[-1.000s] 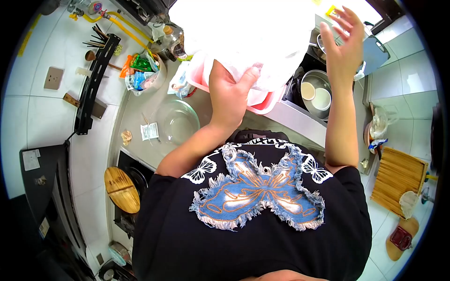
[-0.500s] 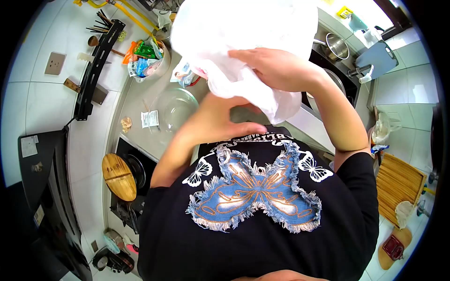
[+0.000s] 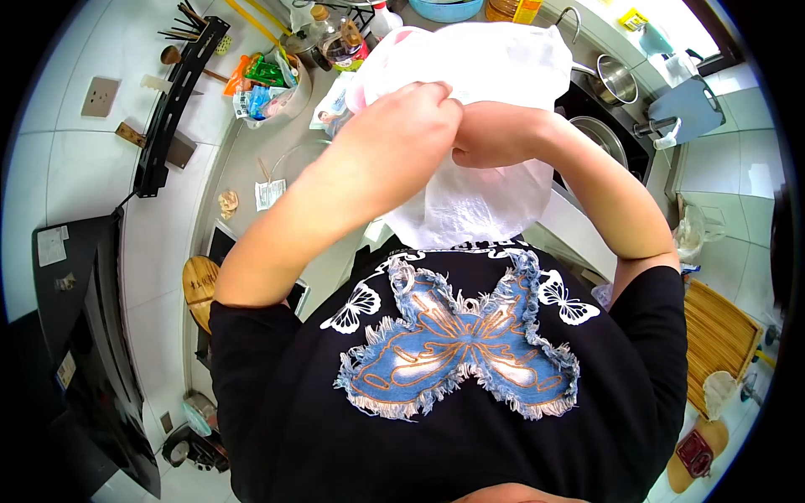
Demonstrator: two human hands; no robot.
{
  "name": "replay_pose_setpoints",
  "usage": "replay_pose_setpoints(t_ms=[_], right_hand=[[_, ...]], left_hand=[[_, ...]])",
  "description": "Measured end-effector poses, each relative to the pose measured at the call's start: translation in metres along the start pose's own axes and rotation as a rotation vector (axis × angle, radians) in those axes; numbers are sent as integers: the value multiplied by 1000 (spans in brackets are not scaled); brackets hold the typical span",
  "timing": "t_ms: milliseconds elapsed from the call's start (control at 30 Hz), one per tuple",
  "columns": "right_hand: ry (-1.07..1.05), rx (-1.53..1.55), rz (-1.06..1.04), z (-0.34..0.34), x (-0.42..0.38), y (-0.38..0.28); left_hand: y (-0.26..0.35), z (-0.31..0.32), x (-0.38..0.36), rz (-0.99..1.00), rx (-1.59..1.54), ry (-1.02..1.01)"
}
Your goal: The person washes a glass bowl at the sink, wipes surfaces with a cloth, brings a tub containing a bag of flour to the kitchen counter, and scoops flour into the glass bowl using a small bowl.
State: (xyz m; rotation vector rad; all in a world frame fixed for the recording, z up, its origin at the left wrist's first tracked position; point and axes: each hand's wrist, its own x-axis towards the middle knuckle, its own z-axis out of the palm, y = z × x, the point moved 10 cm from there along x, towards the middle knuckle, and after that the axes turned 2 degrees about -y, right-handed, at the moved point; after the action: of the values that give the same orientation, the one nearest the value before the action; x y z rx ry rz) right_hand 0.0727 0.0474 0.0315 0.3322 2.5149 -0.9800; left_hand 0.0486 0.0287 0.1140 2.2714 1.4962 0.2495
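A white plastic bag (image 3: 490, 210) hangs in front of my chest, its upper part spread over the counter beyond my hands. My left hand (image 3: 411, 126) is closed, with its fingers pinching the bag near the middle. Right beside it, my right hand (image 3: 499, 136) is curled into a fist on the bag, and the two hands touch. What the bag contains is hidden. Partly covered by my left forearm, a clear glass bowl (image 3: 295, 158) stands on the counter. A small white packet (image 3: 270, 194) lies to its left.
A tub of colourful packets (image 3: 281, 105) and a dark sauce bottle (image 3: 342, 54) stand at the back left. To the right are a steel pot (image 3: 616, 80) and another pan (image 3: 599, 138). A blue basin (image 3: 446, 9) sits at the back.
The bag has come down and now hangs lower, before my chest. My left hand has risen from below and closed on it next to my right hand, which has curled shut.
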Motion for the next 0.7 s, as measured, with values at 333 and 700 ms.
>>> replay_pose_setpoints(t_ms=[333,700], right_hand=[[150,-157,-35,-19,-12,8],[479,-327,190,-50,-29,64]], left_hand=[[-30,18,31,66,1005,300],[-47,85,74,238,1274,195]])
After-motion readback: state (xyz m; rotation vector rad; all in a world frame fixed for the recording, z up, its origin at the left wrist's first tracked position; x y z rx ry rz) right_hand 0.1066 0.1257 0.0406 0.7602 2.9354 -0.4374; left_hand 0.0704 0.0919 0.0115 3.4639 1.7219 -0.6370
